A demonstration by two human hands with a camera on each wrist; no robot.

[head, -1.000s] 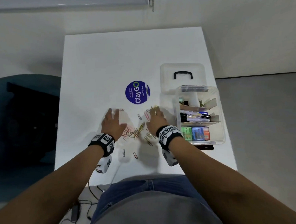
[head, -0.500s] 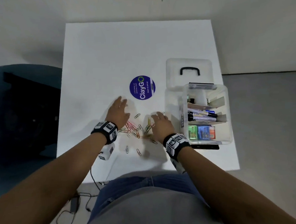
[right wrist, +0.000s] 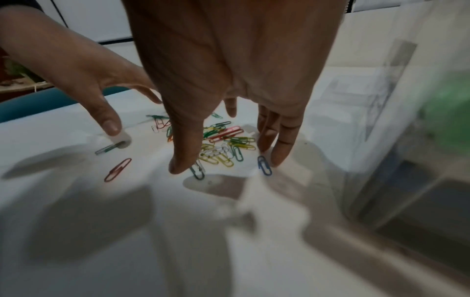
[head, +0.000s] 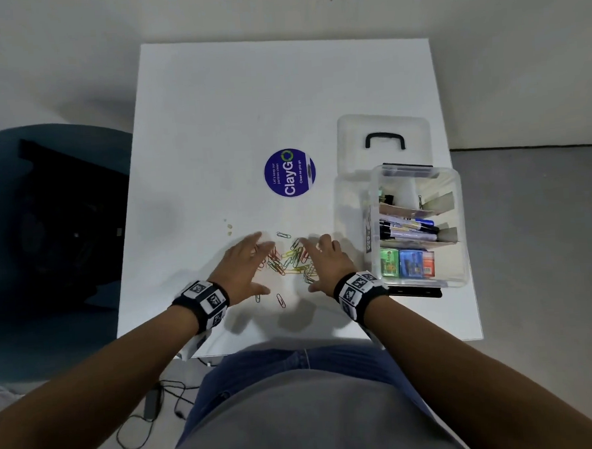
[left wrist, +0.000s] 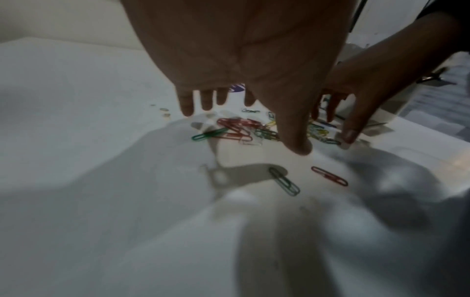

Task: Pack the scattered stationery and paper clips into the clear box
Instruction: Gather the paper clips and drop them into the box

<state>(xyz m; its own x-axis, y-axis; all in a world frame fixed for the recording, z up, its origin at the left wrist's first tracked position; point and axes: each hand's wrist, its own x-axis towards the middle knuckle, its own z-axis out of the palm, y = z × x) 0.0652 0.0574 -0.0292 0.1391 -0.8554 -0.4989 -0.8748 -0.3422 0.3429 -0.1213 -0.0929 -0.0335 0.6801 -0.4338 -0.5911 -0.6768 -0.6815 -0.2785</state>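
A heap of coloured paper clips (head: 291, 260) (left wrist: 241, 128) (right wrist: 223, 140) lies on the white table (head: 281, 98) between my two hands. My left hand (head: 243, 266) (left wrist: 244, 104) is on the heap's left with straight, spread fingers touching the table. My right hand (head: 327, 262) (right wrist: 229, 140) is on the heap's right, fingers straight and fingertips down on the table. Neither hand holds anything. Two stray clips, a green one (left wrist: 284, 181) and a red one (head: 281, 300) (right wrist: 117, 169), lie nearer to me. The clear box (head: 456, 229) stands open to the right, with markers and small coloured packets in its compartments.
The box's clear lid (head: 384, 144) with a black handle lies behind the box. A round purple sticker (head: 289, 172) sits at mid-table. A dark blue chair (head: 48, 237) stands left of the table. Cables (head: 153, 410) lie on the floor below the near edge.
Both hands have drawn closer together, sweeping the scattered paper clips into a tighter heap between them. The head view has shifted, so the table and box sit differently in the frame.
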